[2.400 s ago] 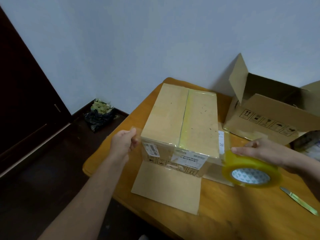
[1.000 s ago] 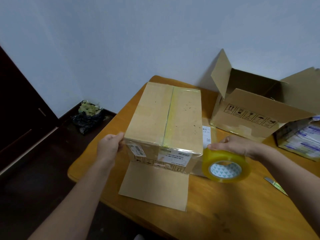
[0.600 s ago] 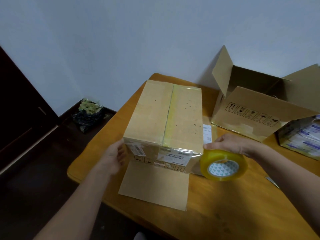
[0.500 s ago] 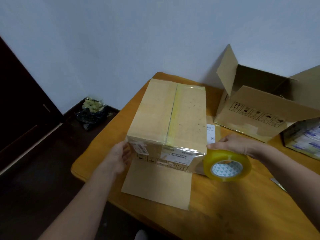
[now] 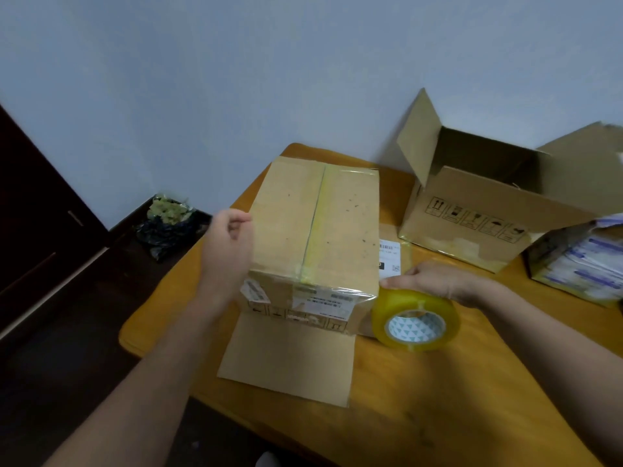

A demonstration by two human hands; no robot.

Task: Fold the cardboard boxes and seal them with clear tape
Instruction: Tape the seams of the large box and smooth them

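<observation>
At the near corner of the box point(image 5: 313, 237), right hand point(image 5: 435, 281) clamps the tape roll point(image 5: 415, 320); pull taut while left hand point(image 5: 229, 251), grasp unclear, presses the side

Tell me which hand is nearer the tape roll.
Right. The right hand holds the tape roll from above; the left hand is across the closed box, at its left side.

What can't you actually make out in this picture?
Head view, sealed box: label print too small and blurred to read.
Inside the open box: dark, screened by its own front wall.
The printed carton: cut off by the right edge.
The left hand: covers the sealed box's left side; whether it grips anything is unclear.
The right hand on the tape roll: most fingers hidden behind the roll.
</observation>
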